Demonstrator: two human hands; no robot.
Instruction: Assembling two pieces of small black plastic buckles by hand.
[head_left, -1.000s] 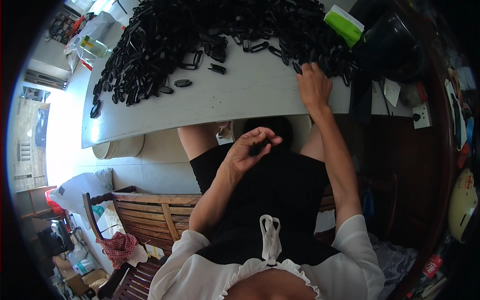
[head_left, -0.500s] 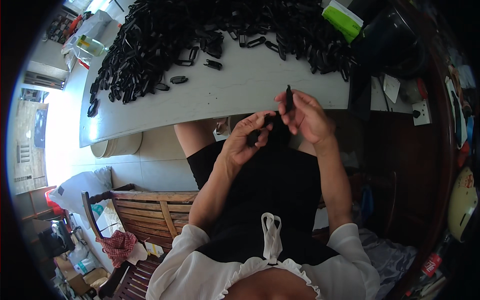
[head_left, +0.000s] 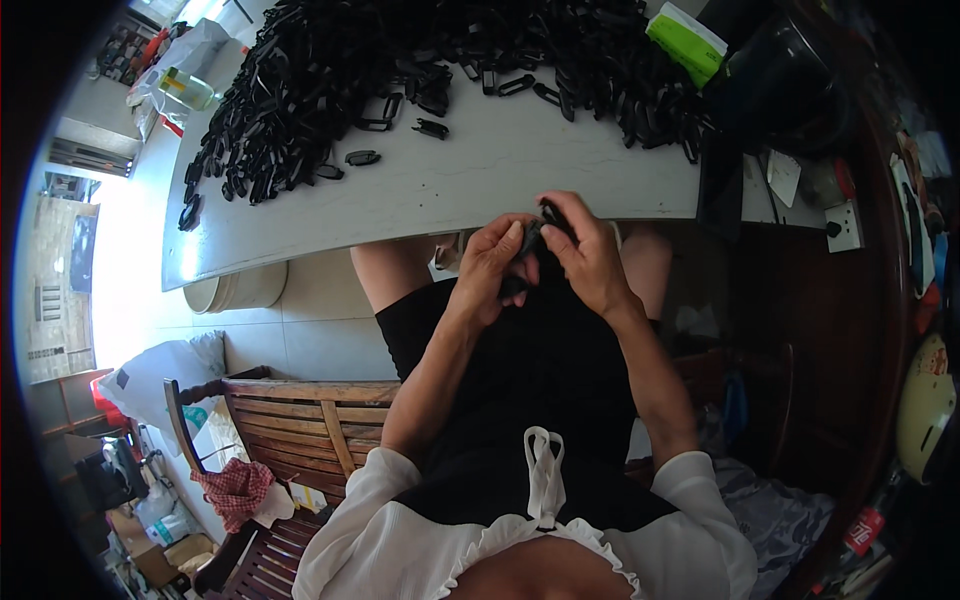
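Observation:
My left hand [head_left: 492, 268] and my right hand [head_left: 587, 255] are pressed together just below the near edge of the white table [head_left: 440, 190], above my lap. Between their fingers sits a small black plastic piece [head_left: 533, 238], mostly hidden by the fingers. Both hands grip it. A large heap of similar black plastic pieces [head_left: 330, 70] covers the far half of the table, with a few loose ones [head_left: 362, 157] lying nearer to me.
A green and white box [head_left: 685, 32] and a dark bin [head_left: 790, 70] stand at the table's far right. A wooden bench [head_left: 300, 420] is at my left. A pale round tub [head_left: 240, 290] sits under the table. A dark wooden cabinet [head_left: 800, 330] stands at right.
My right hand came back from the heap on the table holding a black piece and joined my left hand. Both hands now close together on it.

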